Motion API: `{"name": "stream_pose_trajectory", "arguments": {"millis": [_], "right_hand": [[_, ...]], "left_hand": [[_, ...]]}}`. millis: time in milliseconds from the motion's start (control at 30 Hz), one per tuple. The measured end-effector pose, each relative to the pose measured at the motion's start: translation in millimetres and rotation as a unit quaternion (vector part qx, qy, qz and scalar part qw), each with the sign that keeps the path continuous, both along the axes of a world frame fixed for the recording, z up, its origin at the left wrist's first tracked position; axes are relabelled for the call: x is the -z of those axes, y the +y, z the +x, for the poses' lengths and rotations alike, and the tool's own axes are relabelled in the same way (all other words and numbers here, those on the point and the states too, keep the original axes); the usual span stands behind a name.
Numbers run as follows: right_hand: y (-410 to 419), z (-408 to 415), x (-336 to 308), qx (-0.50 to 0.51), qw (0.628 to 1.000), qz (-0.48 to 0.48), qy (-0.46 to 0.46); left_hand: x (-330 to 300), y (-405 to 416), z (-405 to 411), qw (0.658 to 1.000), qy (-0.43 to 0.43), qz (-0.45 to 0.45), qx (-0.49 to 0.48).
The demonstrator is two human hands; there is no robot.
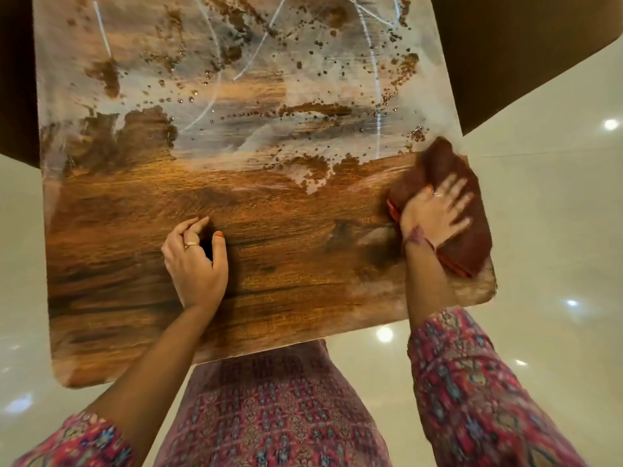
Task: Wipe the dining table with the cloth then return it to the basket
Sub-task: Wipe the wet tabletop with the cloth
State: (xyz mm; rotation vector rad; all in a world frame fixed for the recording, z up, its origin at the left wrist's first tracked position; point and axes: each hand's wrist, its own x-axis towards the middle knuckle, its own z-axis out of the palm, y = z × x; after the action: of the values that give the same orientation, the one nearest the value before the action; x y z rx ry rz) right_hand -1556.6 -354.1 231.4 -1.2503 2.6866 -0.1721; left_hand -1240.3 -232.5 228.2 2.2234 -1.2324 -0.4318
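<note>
Two hands are on the dining table [269, 251], and I take them from the left. My left hand [195, 261] rests near the middle of the near half, fingers loosely curled with the tips and thumb touching the wood, holding nothing; I judge it is only steadying me. Further right, my right hand [435, 210] lies flat on the cloth [448, 197], fingers spread and straight, pressing it down at the table's right edge. The cloth is a dark reddish bundle whose long axis runs from the far side towards me along that edge. The wood on my side looks dark and wiped; beyond both hands lies a pale, smeared film [236, 96] with brown specks. So the unwiped part lies ahead and to the left of the cloth, and my right hand is the nearer one to push it there. No basket is in view
</note>
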Motion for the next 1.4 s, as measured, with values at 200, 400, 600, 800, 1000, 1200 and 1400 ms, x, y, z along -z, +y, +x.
{"name": "stream_pose_trajectory", "arguments": {"millis": [200,400,600,800,1000,1200,1400], "right_hand": [[18,120,3,-0.301,0.953,-0.009,0.006],[114,151,3,-0.588,0.808,-0.003,-0.051],[12,62,0,-0.477,0.879,0.0,-0.014],[4,4,2,-0.152,0.988,0.001,0.005],[177,92,4,-0.331,0.944,0.015,0.002],[112,51,4,-0.424,0.905,0.021,0.006],[10,31,3,-0.194,0.981,0.001,0.0]], "left_hand": [[-1,0,-2,1.0,0.007,-0.012,-0.012],[-3,1,-4,0.999,0.01,-0.032,-0.015],[-2,1,-1,0.999,0.025,-0.032,-0.003],[1,0,0,0.999,0.012,-0.035,-0.01],[-1,0,-3,0.999,0.008,-0.03,-0.012],[-1,0,-4,0.999,0.016,-0.031,-0.006],[3,1,-2,0.999,0.011,-0.031,-0.01]]}}
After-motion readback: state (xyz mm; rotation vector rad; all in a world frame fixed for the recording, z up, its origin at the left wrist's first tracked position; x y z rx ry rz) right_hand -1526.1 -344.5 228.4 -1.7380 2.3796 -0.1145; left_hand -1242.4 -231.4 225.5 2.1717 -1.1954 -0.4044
